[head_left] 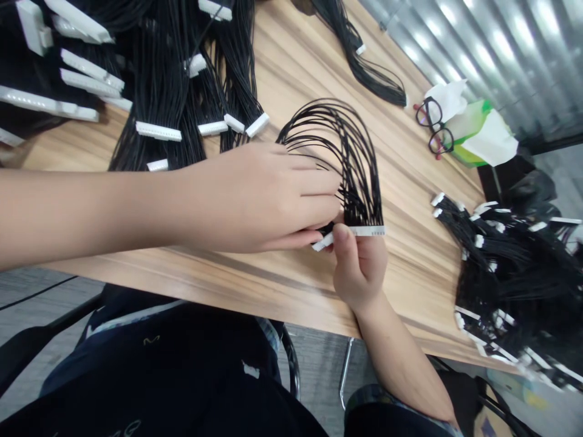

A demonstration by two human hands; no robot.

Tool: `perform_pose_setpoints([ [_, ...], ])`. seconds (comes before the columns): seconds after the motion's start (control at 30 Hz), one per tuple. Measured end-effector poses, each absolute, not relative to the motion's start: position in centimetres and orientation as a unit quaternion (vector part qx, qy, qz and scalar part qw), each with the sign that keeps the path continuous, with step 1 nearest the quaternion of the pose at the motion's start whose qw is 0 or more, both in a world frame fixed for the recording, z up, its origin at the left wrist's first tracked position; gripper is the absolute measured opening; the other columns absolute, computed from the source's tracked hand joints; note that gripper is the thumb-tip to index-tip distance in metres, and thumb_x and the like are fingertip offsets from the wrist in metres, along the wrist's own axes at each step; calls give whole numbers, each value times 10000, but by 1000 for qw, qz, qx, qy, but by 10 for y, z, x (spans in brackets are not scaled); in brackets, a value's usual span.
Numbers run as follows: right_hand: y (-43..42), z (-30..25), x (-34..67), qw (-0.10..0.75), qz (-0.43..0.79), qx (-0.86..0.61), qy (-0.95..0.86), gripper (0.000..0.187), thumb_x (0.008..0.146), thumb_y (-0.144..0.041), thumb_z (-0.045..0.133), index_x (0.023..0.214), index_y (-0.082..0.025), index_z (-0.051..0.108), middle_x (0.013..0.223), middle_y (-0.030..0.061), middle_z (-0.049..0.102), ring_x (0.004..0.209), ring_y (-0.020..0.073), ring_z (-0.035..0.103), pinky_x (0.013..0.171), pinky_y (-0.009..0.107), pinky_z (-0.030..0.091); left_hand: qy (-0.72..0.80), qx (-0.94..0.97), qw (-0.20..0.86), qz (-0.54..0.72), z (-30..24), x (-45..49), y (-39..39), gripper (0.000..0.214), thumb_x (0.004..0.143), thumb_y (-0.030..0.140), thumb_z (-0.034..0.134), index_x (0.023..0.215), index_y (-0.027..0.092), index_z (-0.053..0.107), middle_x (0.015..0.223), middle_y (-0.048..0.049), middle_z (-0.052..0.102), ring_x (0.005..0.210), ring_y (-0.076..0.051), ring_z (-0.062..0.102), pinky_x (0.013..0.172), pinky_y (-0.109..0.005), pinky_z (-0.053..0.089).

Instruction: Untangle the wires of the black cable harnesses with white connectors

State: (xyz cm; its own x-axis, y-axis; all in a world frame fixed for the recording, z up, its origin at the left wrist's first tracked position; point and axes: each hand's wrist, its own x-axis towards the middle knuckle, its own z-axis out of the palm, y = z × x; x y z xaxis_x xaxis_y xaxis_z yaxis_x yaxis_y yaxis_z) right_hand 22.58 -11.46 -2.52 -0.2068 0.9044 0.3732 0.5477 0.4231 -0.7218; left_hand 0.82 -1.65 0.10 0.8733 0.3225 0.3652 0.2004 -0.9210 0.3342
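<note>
Two bare hands work over a wooden table with a pale, striped grain. The left hand reaches in from the left, back upward, its fingers close together and slightly curled against a bunch of black wires; whether they grip the wires is hard to tell. The right hand rises from the bottom, its thumb pressing down as it pinches a long white connector firmly against the fingers behind it. A harness of thin black wires arches from that connector in a dense loop, held just above the tabletop and touching both hands.

More harnesses lie in a large pile at the upper left, their white connectors fanned toward the hands. Another tangled pile sits at the right, and a long black bundle lies near the far edge. Red-and-black glasses rest beside a crumpled tissue and a green box, in front of a ribbed metal wall. Dark clothing shows below the table edge.
</note>
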Motion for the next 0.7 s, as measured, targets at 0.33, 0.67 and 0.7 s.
perform_pose_setpoints([
  [0.33, -107, -20, 229, 343, 174, -450, -806, 311, 1083, -264, 472, 779, -245, 533, 679, -4, 573, 604, 161, 528, 566, 316, 389, 199, 899, 337, 195, 26, 0, -17, 207, 961, 175, 675, 802, 221, 800, 761, 53, 742, 647, -65, 588, 613, -224, 402],
  [0.67, -108, -20, 227, 337, 191, -467, -795, 346, 1090, -278, 486, 749, -248, 538, 624, -26, 569, 531, 140, 499, 537, 305, 383, 143, 931, 274, 196, 16, 3, -4, 197, 983, 288, 626, 822, 238, 729, 795, 35, 699, 698, -115, 587, 651, -298, 400],
  [0.7, -108, -22, 227, 351, 201, -474, -783, 375, 1099, -308, 481, 733, -248, 535, 613, -27, 560, 531, 140, 509, 519, 297, 376, 129, 939, 230, 219, 13, 4, -3, 251, 990, 328, 605, 780, 232, 706, 772, 23, 678, 718, -130, 595, 670, -307, 391],
])
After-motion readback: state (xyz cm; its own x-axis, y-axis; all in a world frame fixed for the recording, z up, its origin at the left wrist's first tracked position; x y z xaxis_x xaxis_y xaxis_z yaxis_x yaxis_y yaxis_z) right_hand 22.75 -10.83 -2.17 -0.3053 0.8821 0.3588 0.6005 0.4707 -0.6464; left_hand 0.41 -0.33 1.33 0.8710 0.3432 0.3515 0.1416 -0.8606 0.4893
